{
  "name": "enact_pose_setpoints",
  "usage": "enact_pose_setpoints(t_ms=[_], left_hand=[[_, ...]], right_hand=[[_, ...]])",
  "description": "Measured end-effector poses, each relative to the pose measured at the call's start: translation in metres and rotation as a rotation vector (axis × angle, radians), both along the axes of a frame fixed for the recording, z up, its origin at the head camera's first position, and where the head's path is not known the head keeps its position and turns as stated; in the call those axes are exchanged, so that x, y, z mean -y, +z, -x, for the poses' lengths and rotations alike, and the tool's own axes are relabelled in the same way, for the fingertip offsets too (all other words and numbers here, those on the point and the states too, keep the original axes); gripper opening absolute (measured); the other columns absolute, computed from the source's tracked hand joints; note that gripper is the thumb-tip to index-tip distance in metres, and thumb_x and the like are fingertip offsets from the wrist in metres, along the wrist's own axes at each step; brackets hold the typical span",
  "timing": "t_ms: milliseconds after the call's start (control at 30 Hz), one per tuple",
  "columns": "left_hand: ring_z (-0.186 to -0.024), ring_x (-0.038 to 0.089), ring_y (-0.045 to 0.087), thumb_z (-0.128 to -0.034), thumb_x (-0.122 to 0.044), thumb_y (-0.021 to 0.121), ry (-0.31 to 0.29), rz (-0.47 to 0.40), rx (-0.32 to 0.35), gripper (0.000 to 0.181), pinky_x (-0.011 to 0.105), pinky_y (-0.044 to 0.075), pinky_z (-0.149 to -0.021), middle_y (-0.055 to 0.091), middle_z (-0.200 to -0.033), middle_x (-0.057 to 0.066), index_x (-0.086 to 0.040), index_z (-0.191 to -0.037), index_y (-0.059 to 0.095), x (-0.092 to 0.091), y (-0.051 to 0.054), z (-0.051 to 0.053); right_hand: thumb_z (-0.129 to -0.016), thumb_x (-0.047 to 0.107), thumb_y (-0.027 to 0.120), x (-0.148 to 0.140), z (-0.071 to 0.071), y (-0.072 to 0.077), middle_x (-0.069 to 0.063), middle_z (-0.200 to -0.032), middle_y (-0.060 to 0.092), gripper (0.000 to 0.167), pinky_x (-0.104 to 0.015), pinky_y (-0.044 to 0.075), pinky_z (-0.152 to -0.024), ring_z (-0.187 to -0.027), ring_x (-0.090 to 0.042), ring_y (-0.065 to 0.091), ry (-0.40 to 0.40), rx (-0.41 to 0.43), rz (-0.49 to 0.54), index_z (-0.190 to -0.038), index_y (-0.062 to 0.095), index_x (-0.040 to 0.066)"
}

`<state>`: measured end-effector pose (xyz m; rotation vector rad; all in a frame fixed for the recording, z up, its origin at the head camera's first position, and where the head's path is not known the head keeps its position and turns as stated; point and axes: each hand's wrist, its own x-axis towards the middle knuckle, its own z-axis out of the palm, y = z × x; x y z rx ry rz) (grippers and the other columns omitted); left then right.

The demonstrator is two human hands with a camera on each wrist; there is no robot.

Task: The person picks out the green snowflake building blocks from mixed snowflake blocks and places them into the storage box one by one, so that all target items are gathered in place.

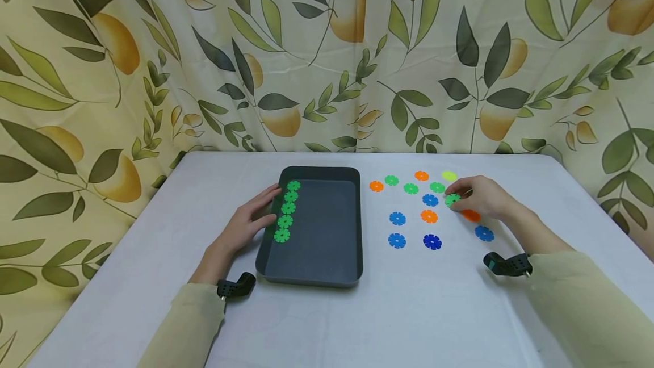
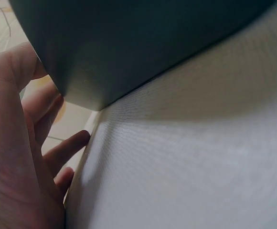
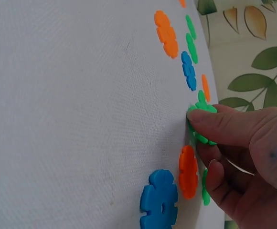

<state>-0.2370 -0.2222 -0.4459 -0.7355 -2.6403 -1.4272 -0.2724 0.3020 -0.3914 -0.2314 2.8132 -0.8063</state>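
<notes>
Green disc (image 1: 452, 200), notched like a flower, sits pinched between the thumb and fingers of the right hand (image 1: 482, 197), low over a white table (image 1: 317, 322); whether it touches the table cannot be told. Take 12 o'clock as the table's far edge. From the held piece, a yellow disc (image 1: 449, 176) lies at 12, a loose green disc (image 1: 436, 187) just beside it at 10, a blue disc (image 1: 430, 200) near at 9, and a dark blue disc (image 1: 432, 242) at 7. At 4 o'clock is an orange disc (image 1: 471, 216), partly covered by the hand. More orange, green and blue pieces lie flat between 8 and 11 o'clock.

Well apart at 9 o'clock is a dark grey tray (image 1: 322, 266). Inside, along its 9 o'clock wall, 5 green discs (image 1: 285, 221) form a column running toward 12.

Spread wide, the left hand (image 1: 244, 225) rests its fingers against the tray's outer 9 o'clock side. Each wrist wears a black band, 1 on the left (image 1: 236, 287) and 1 on the right (image 1: 508, 264). Beyond the table, at 12 o'clock, hangs a curtain (image 1: 352, 92) printed with leaves and fruit.
</notes>
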Motion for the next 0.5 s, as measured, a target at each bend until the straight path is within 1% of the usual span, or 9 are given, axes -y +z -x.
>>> enact_pose_setpoints(t_ms=[167, 267, 367, 500], left_hand=[[-0.151, 0.022, 0.022, -0.0995, -0.015, 0.06, -0.002, 0.008, -0.009, 0.057, 0.055, 0.016, -0.119, 0.031, -0.163, -0.001, -0.01, -0.154, 0.043, 0.0, 0.0, 0.001], [-0.151, 0.022, 0.023, -0.0995, -0.015, 0.06, -0.004, 0.009, -0.016, 0.058, 0.055, 0.016, -0.119, 0.031, -0.163, -0.001, -0.009, -0.154, 0.043, 0.0, 0.0, 0.001], [-0.151, 0.022, 0.023, -0.0996, -0.015, 0.06, -0.004, 0.011, -0.017, 0.058, 0.055, 0.016, -0.119, 0.031, -0.163, -0.001, -0.009, -0.154, 0.043, 0.0, -0.001, 0.001], [-0.151, 0.022, 0.023, -0.0997, -0.016, 0.06, -0.005, 0.01, -0.012, 0.058, 0.055, 0.016, -0.119, 0.031, -0.163, -0.001, -0.009, -0.154, 0.043, 0.001, -0.002, 0.001]], right_hand=[[-0.091, 0.01, 0.074, 0.001, -0.003, 0.002, -0.023, -0.114, 0.063, 0.034, -0.05, 0.05, -0.091, -0.102, -0.037, 0.053, 0.015, 0.003, 0.002, -0.121, 0.068, -0.003], [-0.092, 0.009, 0.072, 0.001, -0.004, 0.004, -0.024, -0.115, 0.063, 0.031, -0.052, 0.05, -0.092, -0.101, -0.037, 0.053, 0.027, 0.004, 0.003, -0.121, 0.068, -0.002], [-0.094, 0.009, 0.07, 0.002, -0.004, 0.007, -0.024, -0.115, 0.062, 0.031, -0.049, 0.05, -0.09, -0.101, -0.037, 0.053, 0.034, 0.0, 0.009, -0.122, 0.068, -0.003], [-0.094, 0.011, 0.07, 0.005, -0.005, 0.011, -0.023, -0.114, 0.063, 0.032, -0.04, 0.052, -0.083, -0.098, -0.034, 0.054, 0.032, -0.014, 0.025, -0.123, 0.067, -0.004]])
